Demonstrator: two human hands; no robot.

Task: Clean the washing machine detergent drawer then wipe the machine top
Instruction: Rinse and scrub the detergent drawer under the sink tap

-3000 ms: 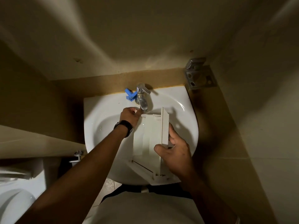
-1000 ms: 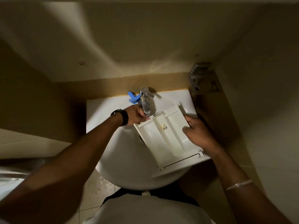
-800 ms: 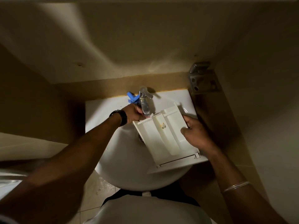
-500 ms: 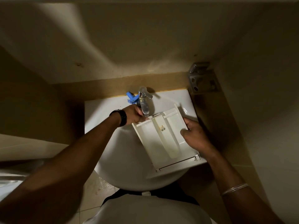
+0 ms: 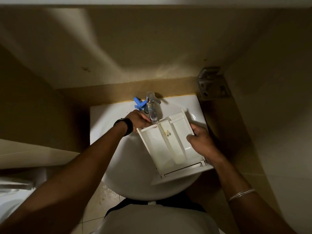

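White wash basin (image 5: 108,125) below, bearing only a chrome tap (image 5: 151,105) and a blue plastic piece (image 5: 138,103) on its back ledge, just beyond the left fingertips. Held over the bowl: white detergent drawer (image 5: 170,146), open side up, split into long compartments; a film of water and droplets in the one nearest the left hand, a small yellowish stain and a little peg in the middle channel. Far end of the drawer right under the tap spout, front panel toward the body, overhanging the basin's near rim.

Left hand (image 5: 138,119) at the drawer's far left corner, beside the spout; fingers hidden behind the drawer wall and tap, so pinching or merely touching cannot be told. Black watch (image 5: 125,124) on that wrist.

Right hand (image 5: 201,142) curled round the drawer's right wall, thumb (image 5: 190,138) hooked over the rim into the right compartment, remaining fingers wrapped beneath. Silver bangle (image 5: 240,194) up the forearm.

Metal bracket (image 5: 211,85) on the wall, past the right knuckles.
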